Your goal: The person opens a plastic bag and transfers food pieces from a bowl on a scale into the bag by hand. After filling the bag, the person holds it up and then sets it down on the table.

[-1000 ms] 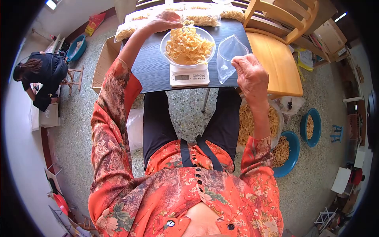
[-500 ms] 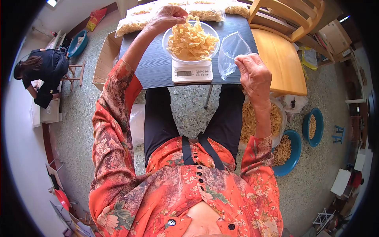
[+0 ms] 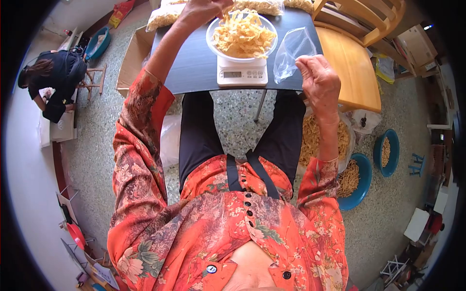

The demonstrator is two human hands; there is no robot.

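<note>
Head view. We count one bowl (image 3: 210,42), one scale (image 3: 242,75), one thin plastic bag (image 3: 290,51), at least three filled bags (image 3: 166,17) and three blue basins: two on the floor at right, one far left. The bowl sits on the scale; the plastic bag lies just right of it.

We locate the scale just inside the front edge of the table (image 3: 191,65). Dark tabletop shows left of the bowl and in a narrow strip between bowl and plastic bag. The chair (image 3: 345,68) adjoins the right edge; the filled bags line the back.

The bowl holds heaped pale chips (image 3: 245,35). The right-hand basins (image 3: 363,188) hold stick-like and smaller pieces. A wide container (image 3: 351,141) beneath the right arm holds similar chips.

Our right hand (image 3: 321,82) pinches the plastic bag's edge. Our left hand (image 3: 201,12) is bent over the bowl's rear rim; we cannot tell whether its fingertips grip a chip.
</note>
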